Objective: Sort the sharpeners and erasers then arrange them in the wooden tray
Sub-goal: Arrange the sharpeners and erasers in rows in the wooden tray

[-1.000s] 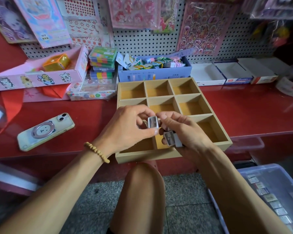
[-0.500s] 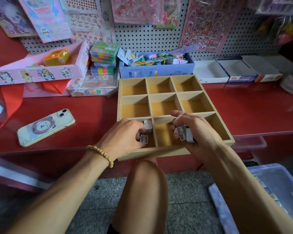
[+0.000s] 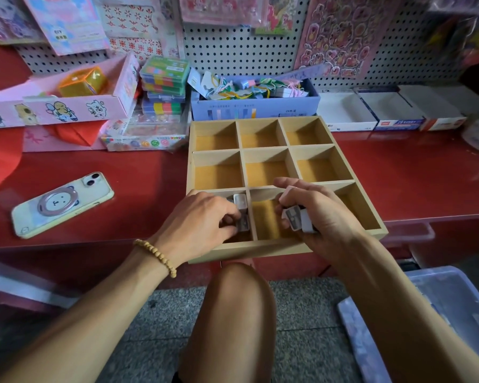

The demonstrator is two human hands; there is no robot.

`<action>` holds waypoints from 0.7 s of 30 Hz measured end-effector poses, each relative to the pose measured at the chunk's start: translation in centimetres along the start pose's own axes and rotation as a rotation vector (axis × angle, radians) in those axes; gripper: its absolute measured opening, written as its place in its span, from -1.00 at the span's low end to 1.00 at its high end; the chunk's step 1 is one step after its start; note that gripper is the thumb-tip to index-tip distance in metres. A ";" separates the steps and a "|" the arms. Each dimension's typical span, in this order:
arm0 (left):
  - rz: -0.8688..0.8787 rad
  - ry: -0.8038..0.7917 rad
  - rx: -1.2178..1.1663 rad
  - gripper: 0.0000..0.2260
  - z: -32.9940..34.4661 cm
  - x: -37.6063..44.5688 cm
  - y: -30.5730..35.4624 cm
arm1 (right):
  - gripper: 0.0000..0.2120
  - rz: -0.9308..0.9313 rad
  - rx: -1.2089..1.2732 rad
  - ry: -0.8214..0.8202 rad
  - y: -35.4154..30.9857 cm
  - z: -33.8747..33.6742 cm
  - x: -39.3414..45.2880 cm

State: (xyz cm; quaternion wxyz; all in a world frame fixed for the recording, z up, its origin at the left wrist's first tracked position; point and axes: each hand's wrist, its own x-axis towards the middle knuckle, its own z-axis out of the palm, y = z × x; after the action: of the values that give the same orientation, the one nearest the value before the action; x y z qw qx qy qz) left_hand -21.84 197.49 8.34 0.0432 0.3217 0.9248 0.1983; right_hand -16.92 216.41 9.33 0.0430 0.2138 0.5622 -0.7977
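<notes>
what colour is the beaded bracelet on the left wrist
Pale tan, like light wood: the beaded bracelet circles the left wrist, clearest in the head view.

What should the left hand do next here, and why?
Probably let go of the sharpener and withdraw: the left hand has it down in the near-left compartment of the wooden tray, while the right hand holds more sharpeners waiting.

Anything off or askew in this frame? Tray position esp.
Yes: the wooden tray sits skewed on the red counter, and its near edge hangs past the counter's front lip. Left hand is setting sharpeners in the near-left compartment; right hand holds more. No spills or damage visible.
</notes>
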 end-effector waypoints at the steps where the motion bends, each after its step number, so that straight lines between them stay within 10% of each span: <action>1: -0.006 0.015 -0.013 -0.84 0.1 0.0 0.0 | -0.69 -0.005 -0.003 0.003 0.0 0.0 0.0; 16: 0.006 0.283 -0.442 -0.91 -0.2 0.5 -0.3 | -0.56 0.020 -0.085 -0.093 0.1 0.1 0.2; 21: 0.027 0.177 -0.521 -0.73 -1.6 1.6 0.2 | -0.81 -0.016 -0.165 -0.185 0.5 0.5 0.3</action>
State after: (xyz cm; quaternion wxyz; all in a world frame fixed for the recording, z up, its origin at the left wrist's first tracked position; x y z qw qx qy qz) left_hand -23.36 198.08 9.99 0.0408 0.2935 0.8385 0.4573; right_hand -17.19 215.80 8.97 0.1059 0.1304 0.6213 -0.7654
